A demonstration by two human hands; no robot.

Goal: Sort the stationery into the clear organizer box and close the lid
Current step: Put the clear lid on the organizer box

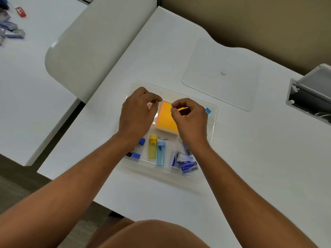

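The clear organizer box (213, 120) lies open on the white table. An orange sticky-note pad (165, 117) fills its far middle compartment. Nearer compartments hold a yellow tube (152, 146), a light blue tube (160, 153), small blue clips (136, 155) and blue-and-white staple boxes (186, 162). A small blue piece (208, 110) sits at the far right. My left hand (138, 113) hovers over the far left compartment, fingers curled around something small that I cannot make out. My right hand (189, 119) is over the pad, thumb and forefinger pinched. The clear lid (222, 72) lies apart, beyond the box.
A pale chair back (93, 42) stands between this table and a second white table at left with more staple boxes (12, 30) and a red item (21, 12). A grey box (311, 93) sits at the right edge. My knee (152, 233) is below the table's front edge.
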